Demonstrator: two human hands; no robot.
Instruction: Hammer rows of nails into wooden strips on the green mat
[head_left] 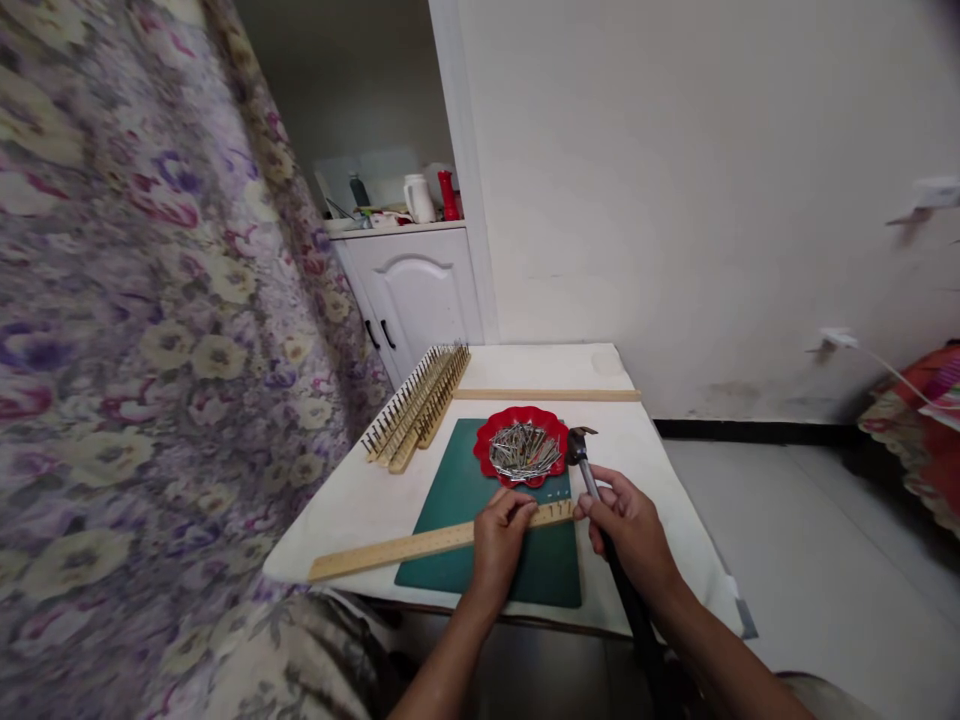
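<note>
A light wooden strip [405, 548] lies slantwise across a green cutting mat [450, 470], with several nails [559, 508] standing up near its right end. My left hand [499, 540] rests over the strip, thumb and fingertips pinched together just left of those nails; what is between them is too small to make out. In my right hand [626, 525] is a claw hammer [588, 475], gripped along its shaft with the head up and pointing away from me. My right fingertips are close to the strip's right end. Behind the strip, a red scalloped dish [484, 470] holds many loose nails [525, 450].
Several nail-studded wooden strips [420, 410] are grouped at the table's back left. A bare wooden strip [547, 395] crosses the white-covered table [360, 510] near the back. A floral curtain [187, 350] hangs at left; a white cabinet [424, 290] stands behind.
</note>
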